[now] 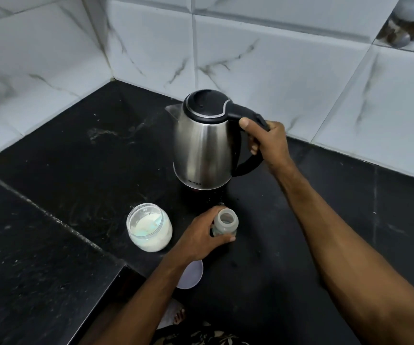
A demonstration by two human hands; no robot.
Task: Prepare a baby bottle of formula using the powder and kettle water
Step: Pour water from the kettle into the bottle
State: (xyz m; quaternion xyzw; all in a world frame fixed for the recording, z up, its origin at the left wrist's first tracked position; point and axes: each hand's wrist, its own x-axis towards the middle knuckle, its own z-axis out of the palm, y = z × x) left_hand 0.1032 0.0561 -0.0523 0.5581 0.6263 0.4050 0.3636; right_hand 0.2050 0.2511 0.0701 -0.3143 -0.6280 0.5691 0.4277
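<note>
A steel kettle with a black lid stands upright on the black counter, spout pointing left. My right hand grips its black handle. In front of it stands a small open baby bottle without a cap; my left hand is wrapped around its left side. To the left of the bottle sits an open clear jar of white powder with a pale scoop lying inside.
A pale round lid lies near the counter's front edge, partly under my left forearm. White marble-look tiles close off the corner behind. A lower black ledge runs along the left. Spilled powder dusts the counter.
</note>
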